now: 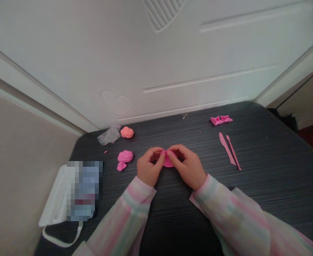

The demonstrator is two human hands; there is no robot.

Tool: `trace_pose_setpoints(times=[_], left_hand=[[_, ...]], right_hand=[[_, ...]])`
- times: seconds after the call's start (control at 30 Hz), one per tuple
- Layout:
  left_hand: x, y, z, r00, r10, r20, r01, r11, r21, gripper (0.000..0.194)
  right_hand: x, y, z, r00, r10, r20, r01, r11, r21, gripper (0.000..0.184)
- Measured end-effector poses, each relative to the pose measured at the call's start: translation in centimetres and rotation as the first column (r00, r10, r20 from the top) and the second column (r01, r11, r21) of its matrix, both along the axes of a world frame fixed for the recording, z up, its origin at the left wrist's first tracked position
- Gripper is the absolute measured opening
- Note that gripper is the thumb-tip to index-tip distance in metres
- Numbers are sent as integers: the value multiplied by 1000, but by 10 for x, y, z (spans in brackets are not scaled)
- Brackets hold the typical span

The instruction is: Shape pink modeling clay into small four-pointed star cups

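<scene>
Between my two hands is a flat, round piece of pink modelling clay, its lower edge showing under the thumbs. My left hand pinches its left side, thumb on top and fingers curled behind. On the right side my right hand grips it the same way, the two thumbs close together. The fingertips behind the clay are partly hidden. Left of my left hand lie a pink clay lump and a smaller pink piece. An orange clay lump sits farther back.
A pink plastic knife and a thin pink stick tool lie on the dark table at right. Behind them are small pink shaped pieces. A clear wrapper, a blurred-out device and a white cable are at left.
</scene>
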State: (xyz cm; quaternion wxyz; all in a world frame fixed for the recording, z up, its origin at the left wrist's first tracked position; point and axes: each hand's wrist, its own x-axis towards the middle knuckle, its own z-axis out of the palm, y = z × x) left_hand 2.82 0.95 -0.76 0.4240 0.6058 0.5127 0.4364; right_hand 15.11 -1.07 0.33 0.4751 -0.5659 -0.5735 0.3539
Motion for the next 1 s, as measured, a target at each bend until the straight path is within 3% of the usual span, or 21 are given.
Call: trace_pose_setpoints(times=[0.3, 0.53, 1.0], left_hand=[[-6, -3, 4, 998, -33, -51, 36, 998, 53, 8], [-6, -3, 5, 997, -32, -64, 33, 999, 22, 11], [-8, 0, 6, 984, -112, -138, 125, 988, 87, 13]], right_hand=[[0, -2, 3, 988, 6, 155, -7, 1000, 5, 10], [1, -3, 3, 979, 8, 205, -12, 1000, 22, 10], [2, -2, 1, 968, 17, 250, -39, 996, 82, 9]])
